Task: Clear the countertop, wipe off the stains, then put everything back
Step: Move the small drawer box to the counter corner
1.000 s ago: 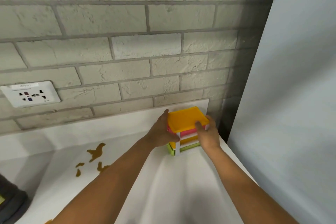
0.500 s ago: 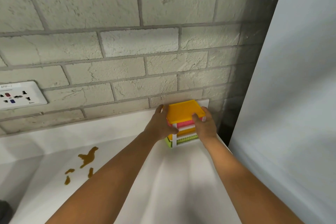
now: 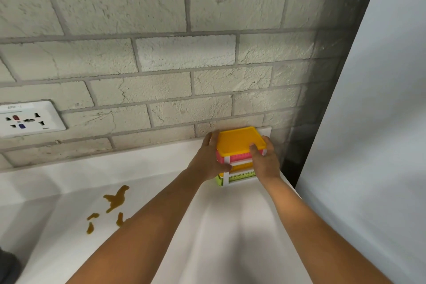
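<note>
A small stacked box (image 3: 237,145) with an orange lid, pink, yellow and green tiers and white corner posts stands on the white countertop (image 3: 230,226) in the back right corner, against the brick wall. My left hand (image 3: 208,160) grips its left side, fingers curled round the back edge. My right hand (image 3: 265,161) grips its right side, thumb on the lid's front edge. Brown stains (image 3: 115,198) are splashed on the counter to the left, partly behind my left forearm.
A white wall socket (image 3: 28,120) is set in the brick wall at the left. A tall pale panel (image 3: 368,145) rises right of the counter, with a dark gap beside it. A dark object (image 3: 8,265) shows at the bottom left edge.
Both hands with the box have shifted slightly towards the back corner, and the view has tilted up and right; the dark object at the left is nearly out of view.
</note>
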